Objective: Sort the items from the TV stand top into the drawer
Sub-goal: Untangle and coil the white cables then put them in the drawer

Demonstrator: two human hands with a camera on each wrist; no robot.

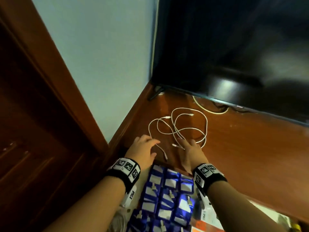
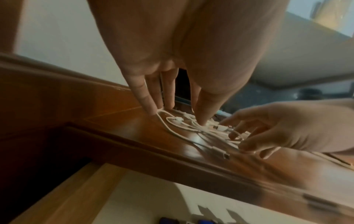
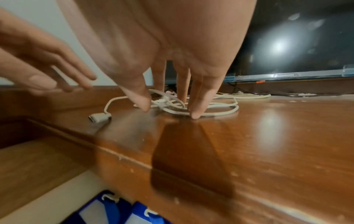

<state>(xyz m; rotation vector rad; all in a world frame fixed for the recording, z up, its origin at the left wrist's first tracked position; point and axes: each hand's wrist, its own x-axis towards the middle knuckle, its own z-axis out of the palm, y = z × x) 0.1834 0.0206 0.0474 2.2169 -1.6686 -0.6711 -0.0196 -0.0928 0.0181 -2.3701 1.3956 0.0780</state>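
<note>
A tangle of thin white cables [image 1: 177, 131] lies on the wooden TV stand top [image 1: 242, 139], just in front of the TV. My left hand [image 1: 150, 144] reaches down on its left side, straight fingertips [image 2: 151, 109] touching a cable loop [image 2: 168, 128]. My right hand [image 1: 189, 146] comes in on the right side, fingers straight, tips [image 3: 195, 113] pressing on the cables [image 3: 236, 108] and the wood. Neither hand grips anything. One cable plug [image 3: 99, 117] lies loose near the stand's front edge. Below the edge the drawer [image 2: 67, 197] stands open.
Several blue-and-white packets [image 1: 167, 195] fill the drawer, with an orange-and-white box [image 1: 205, 220] beside them. The dark TV screen [image 1: 234, 47] rises behind the cables, and a thicker cream cable [image 1: 209, 111] runs under it. A brown door [image 1: 33, 114] and pale wall stand left.
</note>
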